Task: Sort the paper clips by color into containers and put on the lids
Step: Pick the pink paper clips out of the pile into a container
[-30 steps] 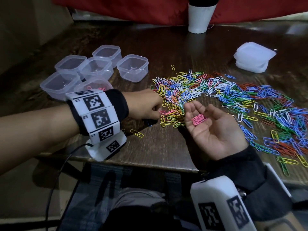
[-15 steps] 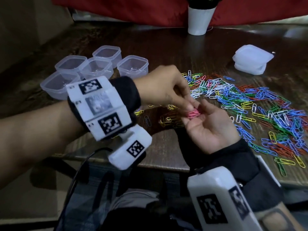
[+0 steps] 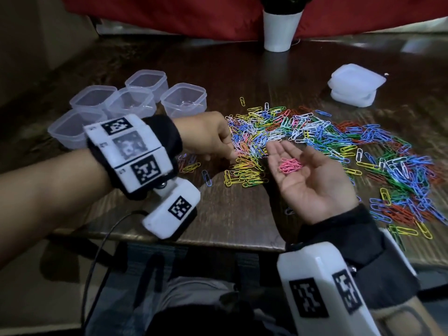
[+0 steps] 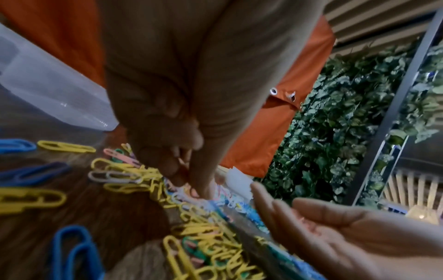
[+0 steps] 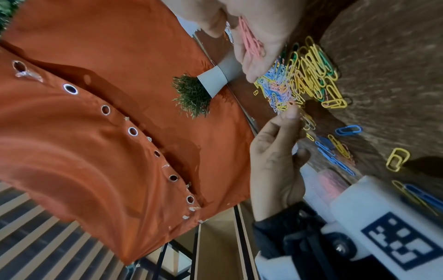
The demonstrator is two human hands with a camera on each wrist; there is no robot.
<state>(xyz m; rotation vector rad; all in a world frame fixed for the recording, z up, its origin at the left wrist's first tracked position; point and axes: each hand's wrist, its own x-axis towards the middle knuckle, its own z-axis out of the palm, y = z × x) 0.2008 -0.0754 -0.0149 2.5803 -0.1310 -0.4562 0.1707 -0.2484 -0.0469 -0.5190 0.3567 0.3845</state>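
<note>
A wide heap of mixed-colour paper clips (image 3: 327,141) covers the right half of the dark wooden table (image 3: 242,214). My left hand (image 3: 231,155) reaches down into the heap's near-left edge, where thumb and forefinger (image 4: 196,189) pinch together on a clip whose colour I cannot tell. My right hand (image 3: 291,154) lies palm up beside it, fingers relaxed, with a small bunch of pink clips (image 3: 289,164) resting in it; the bunch (image 5: 251,43) also shows in the right wrist view. Several clear tubs (image 3: 184,100) stand at the left. One tub holding pink clips (image 5: 328,181) sits behind my left wrist.
A stack of clear lids (image 3: 355,86) lies at the far right. A white plant pot (image 3: 280,30) stands at the back edge before a red cloth. Loose yellow and blue clips (image 3: 206,177) lie scattered under my left hand. The table's near edge (image 3: 218,241) is close to my lap.
Half a second ago my left hand was pinching pink clips at my right palm. It has since dropped back to the heap. The right hand stayed palm up.
</note>
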